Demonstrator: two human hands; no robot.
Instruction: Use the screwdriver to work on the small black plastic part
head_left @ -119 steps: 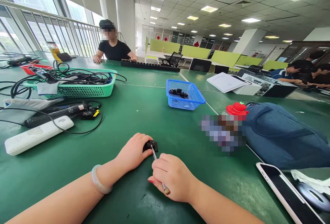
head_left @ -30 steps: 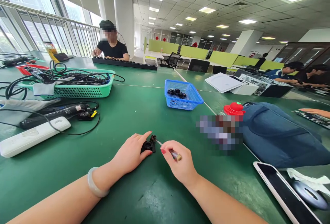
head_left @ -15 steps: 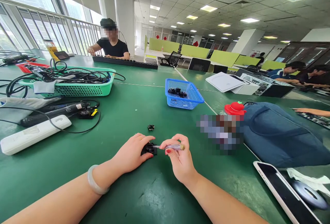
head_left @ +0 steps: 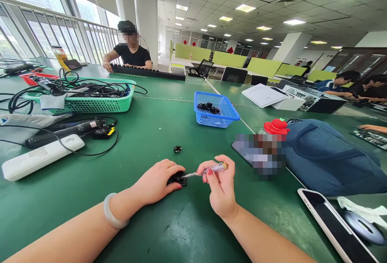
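My left hand (head_left: 157, 180) is closed around a small black plastic part (head_left: 180, 180), holding it down on the green table (head_left: 136, 222). The hand covers much of that part, so its kind does not show. In my right hand (head_left: 222, 190) is a screwdriver (head_left: 213, 169) with a clear handle, pinched between thumb and fingers. Its thin shaft slants down to the left, and the tip meets the black part. Just beyond my left hand lies a small loose black piece (head_left: 177, 149) with shiny bits.
A blue basket (head_left: 216, 117) holding black pieces stands ahead. At left are a green basket (head_left: 90, 105) of cables and a white power strip (head_left: 42, 158). A phone (head_left: 244, 150), a dark blue bag (head_left: 326, 158) and a tablet-like device (head_left: 329, 222) lie right. A person (head_left: 133, 53) sits opposite.
My right hand has shifted right and tilted the screwdriver more steeply, its handle end now higher. My left hand stays on the black part, moved only slightly right.
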